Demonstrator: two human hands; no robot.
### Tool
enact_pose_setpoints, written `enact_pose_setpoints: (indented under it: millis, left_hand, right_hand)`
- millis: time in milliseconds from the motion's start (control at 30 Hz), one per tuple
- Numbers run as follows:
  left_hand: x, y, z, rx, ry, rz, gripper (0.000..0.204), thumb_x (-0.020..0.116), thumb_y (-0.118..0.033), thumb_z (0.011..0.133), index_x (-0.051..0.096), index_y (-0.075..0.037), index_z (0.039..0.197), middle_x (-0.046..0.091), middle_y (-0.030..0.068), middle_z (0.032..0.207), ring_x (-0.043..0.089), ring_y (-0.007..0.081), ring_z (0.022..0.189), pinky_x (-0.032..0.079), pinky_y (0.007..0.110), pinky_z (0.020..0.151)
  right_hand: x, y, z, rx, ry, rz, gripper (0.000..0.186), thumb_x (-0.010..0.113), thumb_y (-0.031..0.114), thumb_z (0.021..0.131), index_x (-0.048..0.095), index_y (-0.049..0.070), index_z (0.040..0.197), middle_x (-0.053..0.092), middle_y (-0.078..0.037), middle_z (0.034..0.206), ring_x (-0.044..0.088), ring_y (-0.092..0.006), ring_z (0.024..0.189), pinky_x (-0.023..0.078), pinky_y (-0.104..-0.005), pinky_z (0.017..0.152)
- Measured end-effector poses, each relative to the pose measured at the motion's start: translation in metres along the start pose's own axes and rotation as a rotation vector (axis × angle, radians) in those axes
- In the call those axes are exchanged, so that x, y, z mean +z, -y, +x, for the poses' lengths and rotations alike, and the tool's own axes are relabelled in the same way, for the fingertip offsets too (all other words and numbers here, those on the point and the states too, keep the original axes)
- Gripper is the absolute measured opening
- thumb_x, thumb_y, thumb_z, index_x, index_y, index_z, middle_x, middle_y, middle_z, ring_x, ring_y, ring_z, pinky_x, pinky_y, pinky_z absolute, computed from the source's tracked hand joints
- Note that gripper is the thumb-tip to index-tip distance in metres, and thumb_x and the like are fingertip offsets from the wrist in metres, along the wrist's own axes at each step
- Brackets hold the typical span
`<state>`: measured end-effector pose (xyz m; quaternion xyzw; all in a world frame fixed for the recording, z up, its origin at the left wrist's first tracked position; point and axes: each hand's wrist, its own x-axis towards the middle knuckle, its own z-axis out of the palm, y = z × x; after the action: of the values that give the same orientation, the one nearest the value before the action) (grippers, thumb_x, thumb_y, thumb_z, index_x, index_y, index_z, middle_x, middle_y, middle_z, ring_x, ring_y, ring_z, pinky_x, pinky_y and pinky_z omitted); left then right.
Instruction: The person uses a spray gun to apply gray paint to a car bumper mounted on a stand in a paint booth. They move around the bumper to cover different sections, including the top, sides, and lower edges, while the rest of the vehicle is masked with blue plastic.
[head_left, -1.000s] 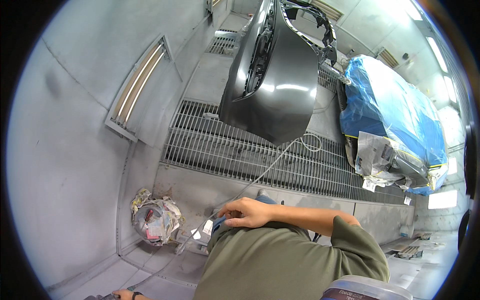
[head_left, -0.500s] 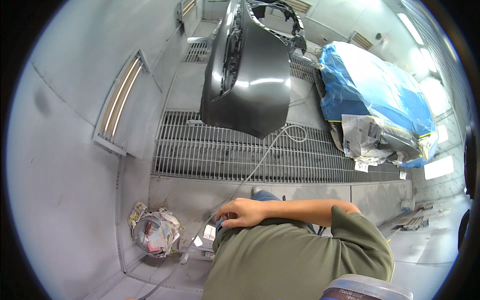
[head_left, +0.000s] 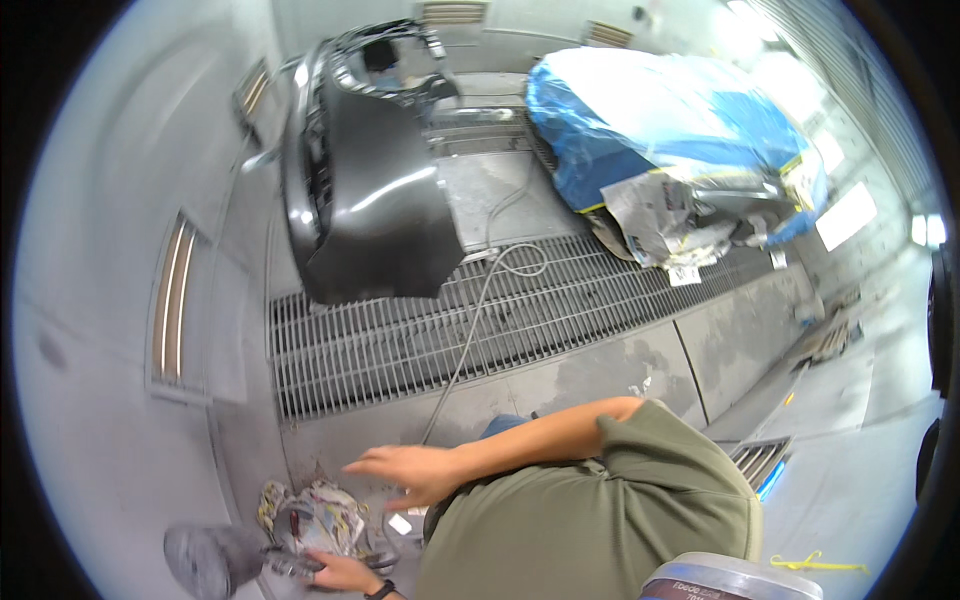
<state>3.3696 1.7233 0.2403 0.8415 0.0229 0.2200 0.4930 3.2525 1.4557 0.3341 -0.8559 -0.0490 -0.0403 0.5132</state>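
Observation:
My right hand reaches leftward in front of my olive T-shirt, its fingers apart and holding nothing. At the lower left my left hand is closed on a spray gun with a smoke-grey cup; motion blurs both. Just beyond this hand is a bin stuffed with crumpled paper, with a red-handled item among it. A lidded container shows at the lower edge on the right, partly cut off.
A dark grey car body panel stands raised over the floor grating. To its right is a car wrapped in blue plastic and paper. A hose loops across the grating. Lit wall panels line the left.
The view has swung, shifting the panel and car leftward. My right hand has lifted and spread its fingers. My left hand has come further into view with the spray gun.

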Motion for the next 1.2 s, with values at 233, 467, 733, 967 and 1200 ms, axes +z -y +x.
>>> enact_pose_setpoints:
  millis: [233,467,733,967,1200]
  left_hand:
    - [0.090,-0.160,-0.169,0.252,0.937,-0.580,0.071,0.060,-0.026,0.102,0.021,0.003,0.154,0.045,0.0196,0.143,0.051,0.0265,0.124,0.041,0.043,0.106]
    - [0.144,-0.313,-0.376,0.665,1.548,-0.535,0.078,0.058,-0.015,0.098,0.011,0.004,0.157,0.026,0.0237,0.154,0.036,0.0365,0.140,0.031,0.047,0.115]
    - [0.167,-0.464,-0.526,1.481,1.439,-0.726,0.053,0.072,-0.009,0.082,0.052,0.003,0.129,0.057,0.0204,0.113,0.060,0.0357,0.100,0.050,0.042,0.086]
    - [0.268,-0.588,-0.670,1.658,1.321,-0.822,0.021,0.075,-0.010,0.084,0.070,-0.002,0.103,0.066,0.0092,0.081,0.064,0.0286,0.072,0.050,0.039,0.061]
    - [0.298,-0.644,-0.772,1.574,1.328,-0.801,0.014,0.077,-0.008,0.081,0.073,-0.002,0.094,0.066,0.0091,0.079,0.063,0.0281,0.071,0.050,0.038,0.059]
  right_hand:
    - [-0.046,-0.014,-0.085,-0.091,-0.709,0.130,0.106,0.077,0.015,0.083,0.005,0.000,0.159,0.024,-0.035,0.154,0.026,-0.0482,0.145,0.032,-0.0470,0.116]
    - [-0.159,-0.040,-0.320,0.083,-1.366,0.194,0.066,0.065,0.009,0.093,0.030,-0.006,0.147,0.059,-0.023,0.122,0.061,-0.0358,0.105,0.048,-0.0413,0.094]
    - [-0.277,-0.077,-0.533,0.377,-1.820,0.139,0.079,0.067,0.005,0.090,0.027,0.004,0.158,0.069,-0.016,0.106,0.067,-0.0223,0.084,0.053,-0.0321,0.083]
    - [-0.386,-0.131,-0.636,0.423,-1.672,-0.246,0.071,0.062,0.003,0.082,0.045,0.008,0.151,0.067,-0.029,0.110,0.071,-0.0394,0.096,0.055,-0.0390,0.082]
    - [-0.454,-0.149,-0.722,0.691,-1.409,0.009,0.060,0.059,0.020,0.089,0.050,0.005,0.146,0.069,-0.029,0.088,0.069,-0.0464,0.085,0.055,-0.0477,0.076]
